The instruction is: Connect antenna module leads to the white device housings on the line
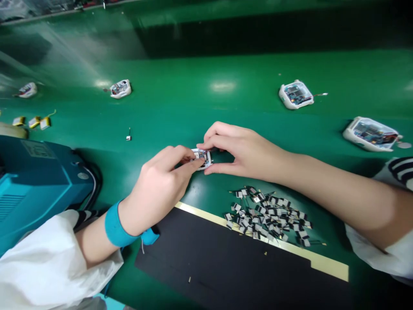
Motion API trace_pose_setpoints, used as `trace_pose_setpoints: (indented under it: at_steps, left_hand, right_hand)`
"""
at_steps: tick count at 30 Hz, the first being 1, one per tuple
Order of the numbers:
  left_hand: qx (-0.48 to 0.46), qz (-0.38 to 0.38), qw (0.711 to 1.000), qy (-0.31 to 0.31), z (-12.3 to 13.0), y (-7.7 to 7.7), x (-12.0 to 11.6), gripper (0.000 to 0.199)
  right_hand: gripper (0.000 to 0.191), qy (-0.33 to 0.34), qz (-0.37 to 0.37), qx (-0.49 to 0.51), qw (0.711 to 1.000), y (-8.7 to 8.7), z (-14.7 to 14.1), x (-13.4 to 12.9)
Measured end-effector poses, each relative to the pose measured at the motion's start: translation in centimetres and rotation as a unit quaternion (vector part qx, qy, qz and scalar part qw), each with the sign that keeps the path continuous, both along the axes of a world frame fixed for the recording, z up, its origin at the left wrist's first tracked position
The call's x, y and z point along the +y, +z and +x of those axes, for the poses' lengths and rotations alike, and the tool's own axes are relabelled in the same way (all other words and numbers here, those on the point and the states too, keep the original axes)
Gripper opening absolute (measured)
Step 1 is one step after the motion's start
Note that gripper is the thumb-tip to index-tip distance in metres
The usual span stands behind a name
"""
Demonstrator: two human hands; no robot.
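Observation:
A small white device housing point(207, 160) with a circuit board inside lies between my hands at the middle of the green surface. My left hand point(167, 178), with a teal band at its wrist, has its fingers closed over the housing's left part, fingertips on the board. From the right, my right hand point(237, 150) grips the housing's right edge, index finger above and thumb below. Just below my right hand lies a heap of small black-and-white parts with short wires point(271, 215).
White housings stand behind: two at right point(296, 94) point(372, 133), two at left point(120, 89) point(27, 90). Yellow parts point(34, 122) and a teal machine point(41, 181) are at left. A small wired part point(128, 137) lies alone. A black sheet point(238, 267) is in front.

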State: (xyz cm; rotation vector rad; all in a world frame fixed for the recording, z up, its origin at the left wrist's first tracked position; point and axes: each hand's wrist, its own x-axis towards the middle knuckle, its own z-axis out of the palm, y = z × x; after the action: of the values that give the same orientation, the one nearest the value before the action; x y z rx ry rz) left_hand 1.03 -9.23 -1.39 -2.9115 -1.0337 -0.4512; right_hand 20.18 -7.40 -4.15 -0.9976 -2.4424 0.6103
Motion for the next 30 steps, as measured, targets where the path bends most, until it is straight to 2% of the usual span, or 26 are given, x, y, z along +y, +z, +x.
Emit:
trace_pose_setpoints:
  at_steps: [6, 11, 21, 30]
  left_hand:
    - [-0.014, 0.011, 1.000, 0.021, 0.18, -0.31, -0.15, 0.017]
    - [-0.020, 0.017, 1.000, 0.006, -0.03, -0.30, -0.14, 0.016]
    - [0.016, -0.010, 1.000, 0.017, 0.03, -0.04, -0.28, 0.018]
    - [0.020, 0.000, 1.000, 0.017, 0.14, -0.02, -0.33, 0.015]
  right_hand:
    - [0.037, 0.004, 0.006, 0.003, 1.000, -0.14, 0.07, 0.08]
    - [0.037, 0.004, 0.010, 0.001, 1.000, -0.10, 0.11, 0.06]
    - [0.036, -0.007, -0.010, -0.006, 1.000, 0.02, 0.07, 0.05]
    - [0.035, -0.011, -0.008, -0.020, 1.000, 0.08, 0.08, 0.04]
